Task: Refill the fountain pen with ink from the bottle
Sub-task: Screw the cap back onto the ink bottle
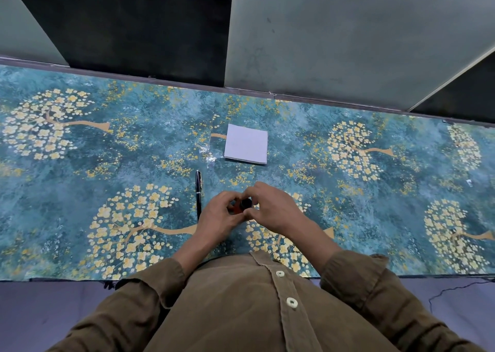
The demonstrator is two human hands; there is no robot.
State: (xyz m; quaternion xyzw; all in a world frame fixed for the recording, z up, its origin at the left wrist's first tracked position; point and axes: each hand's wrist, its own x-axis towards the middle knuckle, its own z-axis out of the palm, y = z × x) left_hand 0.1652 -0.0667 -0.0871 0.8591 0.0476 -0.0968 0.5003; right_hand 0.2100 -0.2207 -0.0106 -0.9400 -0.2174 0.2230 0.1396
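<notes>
A long table (80,164) is running across the room from left to right, and it is wearing a teal covering printed with yellow blossoming trees on tan trunks. A thin dark edge strip (187,82) is bordering its far side. Behind it, pale grey-green panels (348,35) are standing upright, and they are alternating with dark, shadowed gaps (128,22) that are swallowing most of the light. The big panel is showing faint smudges. Soft, even light is falling on the covering, and a glossy patch near the middle is catching it. Below the table's near edge, a dull purple-grey floor (40,311) is showing, with a thin dark cable (450,290) trailing over it on the right.
</notes>
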